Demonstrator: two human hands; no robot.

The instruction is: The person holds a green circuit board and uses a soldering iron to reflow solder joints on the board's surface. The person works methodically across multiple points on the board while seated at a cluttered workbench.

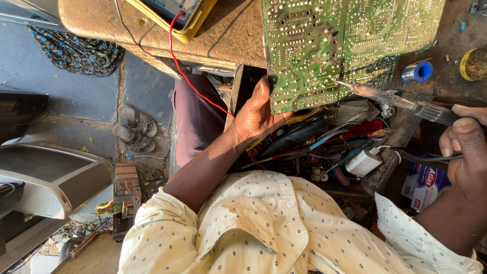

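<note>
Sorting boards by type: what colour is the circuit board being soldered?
Green, dotted with silvery solder points: the circuit board, clearest in the head view.

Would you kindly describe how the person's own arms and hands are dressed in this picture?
Both hands are bare, with no gloves, rings or watch visible. The left hand and right hand extend from a pale yellow shirt patterned with small dark dots; its sleeves are rolled up, leaving the forearms uncovered.

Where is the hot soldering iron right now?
In the head view, the soldering iron is at the right, held by the right hand, its tip touching the green circuit board.
</note>
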